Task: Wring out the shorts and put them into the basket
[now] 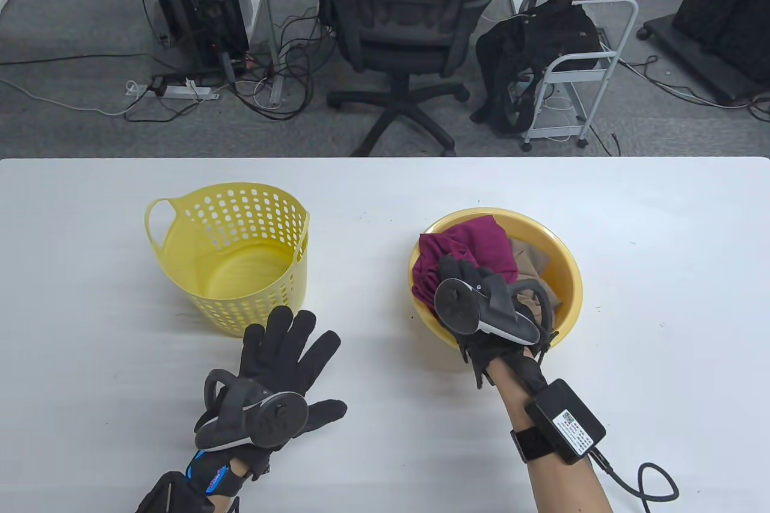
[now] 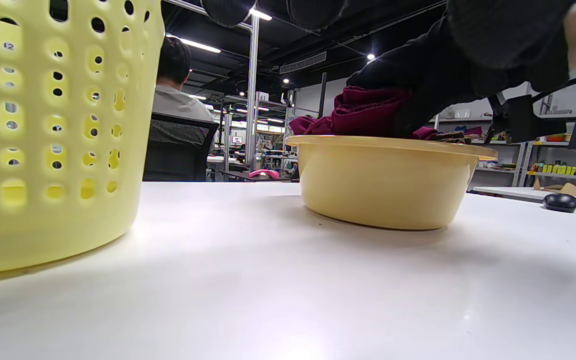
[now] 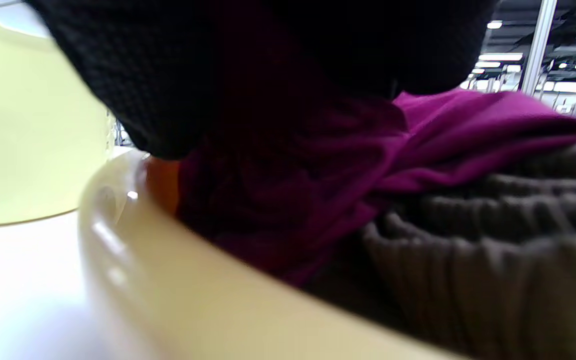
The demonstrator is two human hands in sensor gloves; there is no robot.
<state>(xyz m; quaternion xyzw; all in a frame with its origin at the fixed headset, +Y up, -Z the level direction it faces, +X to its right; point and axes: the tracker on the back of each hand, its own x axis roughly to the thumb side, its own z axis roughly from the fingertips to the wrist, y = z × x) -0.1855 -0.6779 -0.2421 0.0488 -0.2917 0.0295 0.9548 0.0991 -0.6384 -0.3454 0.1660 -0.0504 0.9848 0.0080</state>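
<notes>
Two hands: yours, gloved.
Right fingers point(image 1: 457, 267): curled, gripping the maroon shorts point(image 1: 475, 245).
Left fingers point(image 1: 289, 332): spread flat on the table point(image 1: 385, 188).
Shorts: in the yellow basin point(image 1: 568, 272).
Basket point(image 1: 234, 254): left of basin.

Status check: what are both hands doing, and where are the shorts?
Left hand flat on table, idle. Right hand gripping maroon shorts in basin. Basket empty, nothing blocking.

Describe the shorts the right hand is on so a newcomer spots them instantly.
On the white table, find the round yellow basin right of the perforated basket. The maroon shorts lie bunched at its left under the right hand; the neighbouring garment is brown.
</notes>
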